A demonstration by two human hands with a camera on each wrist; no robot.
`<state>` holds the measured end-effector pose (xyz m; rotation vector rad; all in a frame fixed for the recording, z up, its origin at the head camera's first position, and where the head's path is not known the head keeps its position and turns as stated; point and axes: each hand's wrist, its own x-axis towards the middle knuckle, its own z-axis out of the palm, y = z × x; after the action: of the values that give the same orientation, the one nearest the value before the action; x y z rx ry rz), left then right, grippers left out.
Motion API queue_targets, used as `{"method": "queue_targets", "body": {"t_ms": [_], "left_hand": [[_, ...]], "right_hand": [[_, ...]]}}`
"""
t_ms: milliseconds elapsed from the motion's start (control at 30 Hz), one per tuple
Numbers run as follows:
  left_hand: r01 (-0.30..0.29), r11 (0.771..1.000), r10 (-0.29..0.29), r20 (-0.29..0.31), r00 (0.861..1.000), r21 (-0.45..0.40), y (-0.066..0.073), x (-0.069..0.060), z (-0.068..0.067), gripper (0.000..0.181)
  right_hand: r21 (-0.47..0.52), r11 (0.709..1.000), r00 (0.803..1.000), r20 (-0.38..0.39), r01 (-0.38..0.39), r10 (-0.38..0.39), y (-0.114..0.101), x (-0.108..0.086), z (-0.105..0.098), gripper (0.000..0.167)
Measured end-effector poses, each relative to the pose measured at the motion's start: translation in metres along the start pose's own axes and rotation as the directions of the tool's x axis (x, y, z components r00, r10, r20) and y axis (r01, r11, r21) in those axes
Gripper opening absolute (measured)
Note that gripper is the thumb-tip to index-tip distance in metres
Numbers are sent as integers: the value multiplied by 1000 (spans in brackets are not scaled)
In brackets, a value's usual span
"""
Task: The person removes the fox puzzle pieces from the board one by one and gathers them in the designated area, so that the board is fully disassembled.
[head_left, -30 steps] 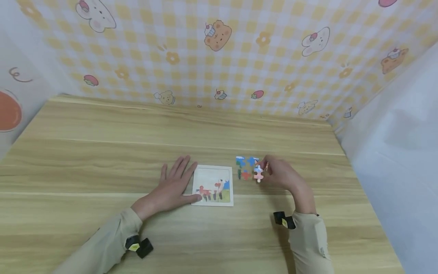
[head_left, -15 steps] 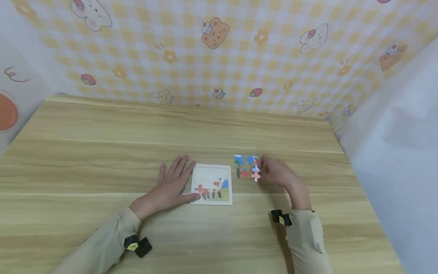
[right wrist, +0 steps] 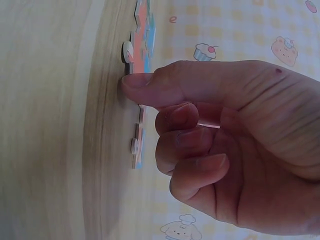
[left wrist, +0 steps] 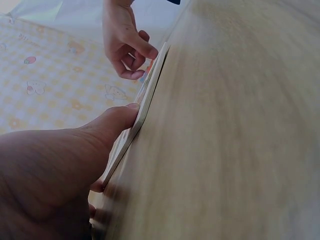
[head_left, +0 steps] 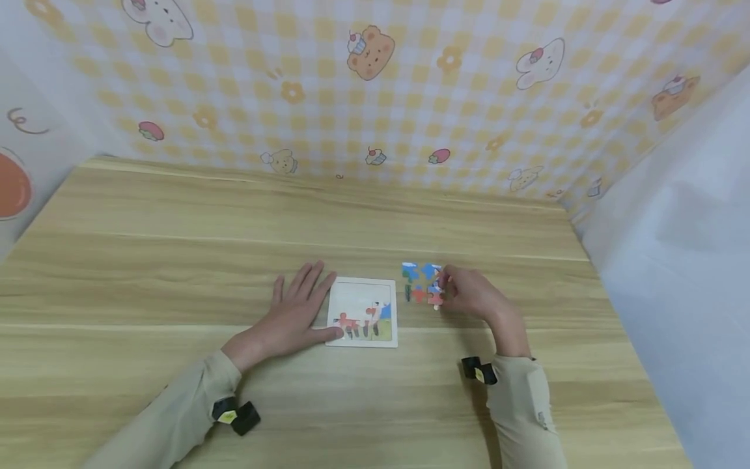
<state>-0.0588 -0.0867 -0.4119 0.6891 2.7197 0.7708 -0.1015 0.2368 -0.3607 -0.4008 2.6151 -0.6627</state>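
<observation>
A square puzzle board [head_left: 362, 291] lies flat on the table, with several pieces filling the lower part of its picture. My left hand [head_left: 287, 316] is spread along the board's left side. Its thumb [left wrist: 117, 120] rests on the board's edge in the left wrist view. To the right of the board, loose puzzle pieces [head_left: 410, 272] lie close together. My right hand [head_left: 474, 294] is at the right side of this group, thumb and index finger pinching a red-and-blue puzzle piece [head_left: 435, 296]. In the right wrist view its other fingers [right wrist: 192, 175] are curled; the index fingertip's contact is hidden.
The wooden table [head_left: 351, 410] extends around the board and both arms. A yellow checked cloth [head_left: 328, 124] with cartoon prints hangs at the back, and a white sheet [head_left: 680, 280] covers the right side. Small black devices [head_left: 236, 415] sit at the wrists.
My right hand has moved slightly left, and the puzzle piece at its fingertips has shifted left toward the other loose pieces. The left hand stays on the board.
</observation>
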Motion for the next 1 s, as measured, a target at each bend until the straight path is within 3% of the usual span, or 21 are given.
{"method": "queue_targets", "body": {"t_ms": [367,1000], "left_hand": [[6,1000,-6,-6,1000,-3,1,-2,-2,96],[3,1000,-3,4,1000,0,0,0,0,96]], "right_hand": [[-14,1000,1000,2,22,-22,-3,3,0,26],[-9,1000,1000,0,-11,11,-1,2,0,27]]}}
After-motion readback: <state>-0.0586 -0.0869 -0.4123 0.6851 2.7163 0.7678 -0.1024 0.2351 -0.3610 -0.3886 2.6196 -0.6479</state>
